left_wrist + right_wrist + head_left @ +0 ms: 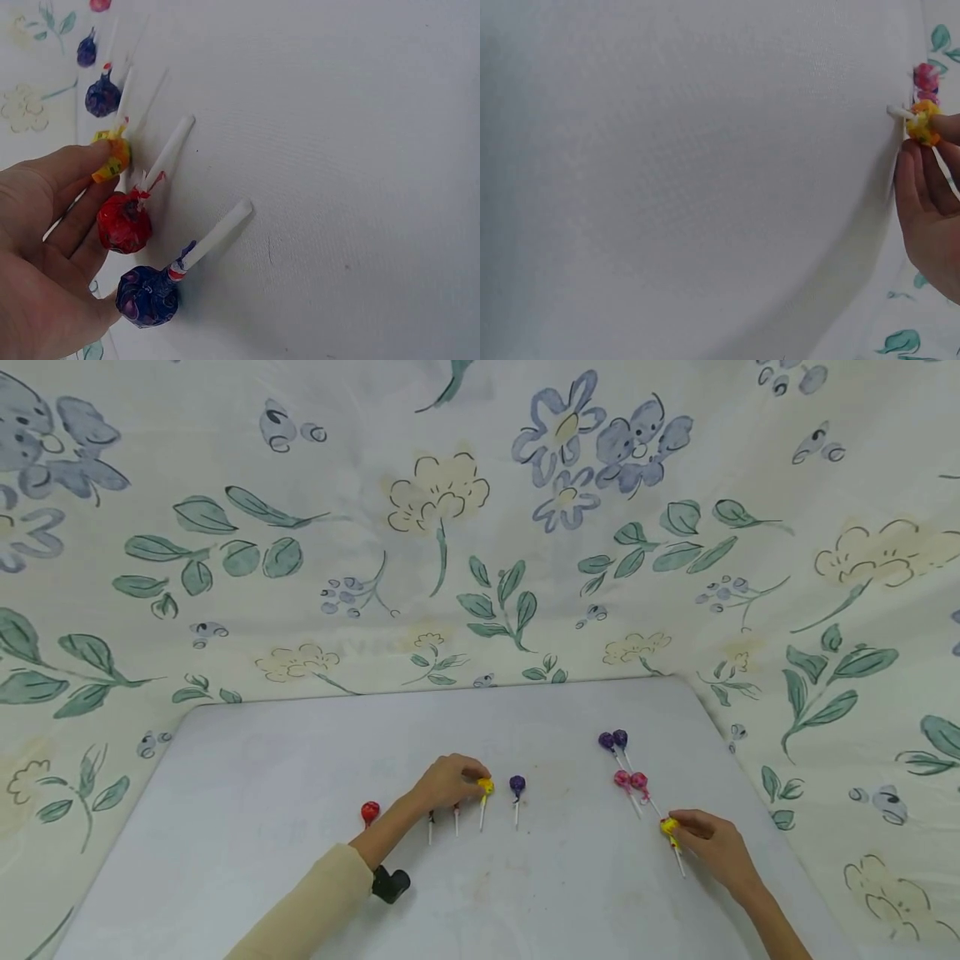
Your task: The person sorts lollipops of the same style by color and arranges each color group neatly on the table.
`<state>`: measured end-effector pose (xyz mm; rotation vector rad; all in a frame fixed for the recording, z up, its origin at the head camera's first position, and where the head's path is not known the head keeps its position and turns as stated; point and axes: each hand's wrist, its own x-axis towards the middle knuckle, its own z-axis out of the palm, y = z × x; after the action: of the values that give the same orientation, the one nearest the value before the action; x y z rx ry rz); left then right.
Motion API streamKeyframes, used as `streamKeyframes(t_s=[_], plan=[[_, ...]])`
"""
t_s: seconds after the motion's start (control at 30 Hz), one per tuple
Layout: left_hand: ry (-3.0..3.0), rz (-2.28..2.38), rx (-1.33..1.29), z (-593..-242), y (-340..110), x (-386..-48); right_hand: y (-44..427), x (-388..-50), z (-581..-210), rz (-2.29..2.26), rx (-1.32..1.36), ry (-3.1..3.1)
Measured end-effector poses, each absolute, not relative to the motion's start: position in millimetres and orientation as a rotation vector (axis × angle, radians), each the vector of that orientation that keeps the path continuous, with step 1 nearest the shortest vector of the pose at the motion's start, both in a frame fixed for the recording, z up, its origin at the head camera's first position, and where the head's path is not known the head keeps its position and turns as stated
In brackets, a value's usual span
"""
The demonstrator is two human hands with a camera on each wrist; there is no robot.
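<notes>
My left hand (450, 781) pinches the head of a yellow-wrapped lollipop (486, 787) between thumb and fingers. In the left wrist view, a red lollipop (124, 223) and a dark blue-purple one (146, 296) lie beside that hand; from the head view it hides their heads and shows their sticks. Just right of it lies a purple lollipop (517, 783). Over at the table's right side, my right hand (712, 847) pinches another yellow lollipop (669, 827), its stick pointing toward me. Two pink lollipops (622, 779) lie just beyond it, with two purple ones (606, 741) farther back.
A red lollipop (370, 812) lies left of the left forearm, partly covered by it. Near the sleeve sits a black object (392, 885), partly hidden. The white table (300, 760) has rounded far corners, and flower-patterned cloth (360, 543) hangs behind and beside it.
</notes>
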<state>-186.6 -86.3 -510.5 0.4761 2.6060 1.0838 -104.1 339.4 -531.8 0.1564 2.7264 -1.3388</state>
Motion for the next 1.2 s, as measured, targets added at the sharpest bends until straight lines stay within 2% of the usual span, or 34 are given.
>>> streamKeyframes(t_s=[0.43,0.6,0.9,1.2], plan=[[2.589,1.15,0.488,-510.8,-88.3,-188.4,342.6,-105.5,-535.0,-1.342,0.165,2.694],[2.586,1.27,0.595,-508.5,-79.5,-189.8,344.3,-106.7,-535.3,-1.374,0.161,2.659],[2.503,1.5,0.72,-496.8,-20.5,-171.1,348.9,-106.9,-537.8,-1.379,0.171,2.613],[2.471,1.667,0.648,-508.3,47.1,-139.0,351.2,-108.0,-540.0,-1.439,0.177,2.564]])
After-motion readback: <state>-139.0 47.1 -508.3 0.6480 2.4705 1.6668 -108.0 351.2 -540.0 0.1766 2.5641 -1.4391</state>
